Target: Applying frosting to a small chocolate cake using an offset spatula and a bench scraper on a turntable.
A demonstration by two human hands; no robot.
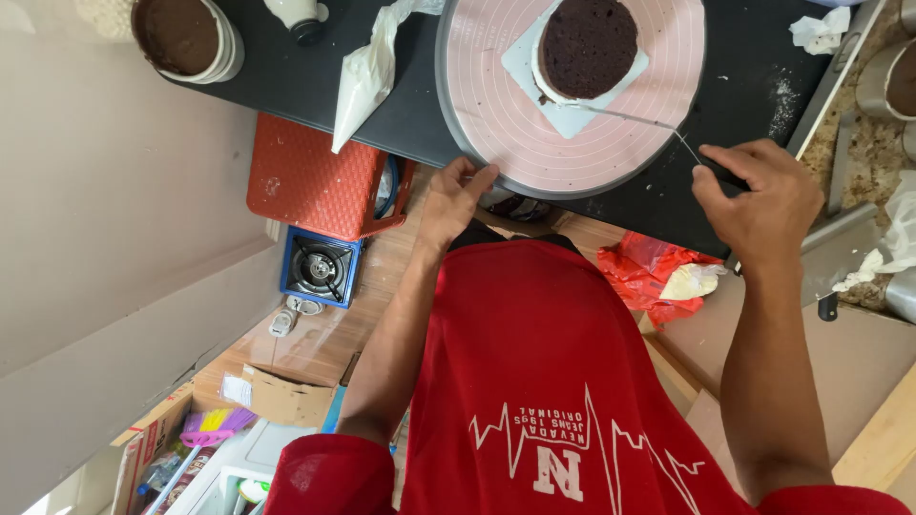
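Between both hands [611, 191], chocolate cake [587, 46]

The top of the chocolate cake [588, 43] and of the pink turntable [496, 124] is cut off by the upper edge. The knife's handle is hidden inside the right hand [763, 195], and the thin blade [634, 119] is barely made out. The bowl [186, 38] and the bottle [298, 17] are cropped above. Part of the table [315, 86] edge is covered by the left hand [453, 195].
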